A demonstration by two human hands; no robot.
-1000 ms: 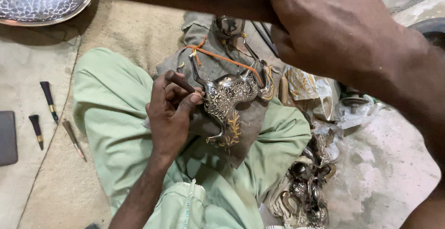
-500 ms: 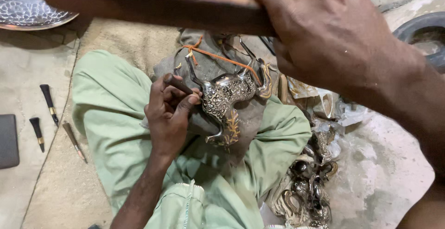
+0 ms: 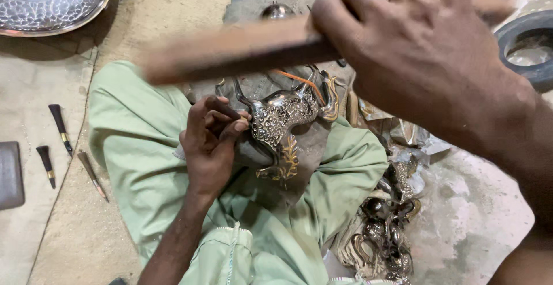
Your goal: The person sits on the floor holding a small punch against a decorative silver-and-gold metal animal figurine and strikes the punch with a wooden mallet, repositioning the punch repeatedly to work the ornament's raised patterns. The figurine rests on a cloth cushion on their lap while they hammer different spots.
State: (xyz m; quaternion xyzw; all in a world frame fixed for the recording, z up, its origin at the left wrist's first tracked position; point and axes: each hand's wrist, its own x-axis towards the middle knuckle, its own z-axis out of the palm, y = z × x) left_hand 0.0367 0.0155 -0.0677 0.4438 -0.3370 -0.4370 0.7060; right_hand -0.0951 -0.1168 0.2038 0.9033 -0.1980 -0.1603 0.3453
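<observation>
My left hand (image 3: 210, 141) pinches a small dark engraving tool (image 3: 227, 112) with its tip against an ornate silver and gold metal figure (image 3: 282, 121) resting on grey cloth over my lap. My right hand (image 3: 420, 54) is raised close to the camera, gripping a brown wooden stick (image 3: 242, 51), blurred, which crosses above the figure. An orange cord (image 3: 299, 83) lies across the figure's top. My pale green trousers (image 3: 132, 141) spread out below.
A large embossed silver tray (image 3: 52, 0) sits at the top left. Several wooden-handled tools (image 3: 60, 126) and a dark flat block (image 3: 10, 175) lie on the left. More metal figures (image 3: 386, 233) are heaped at lower right; a black ring (image 3: 527, 46) lies far right.
My right hand with the wooden stick has dropped lower and nearer the figure. The left hand keeps the tool on the same spot.
</observation>
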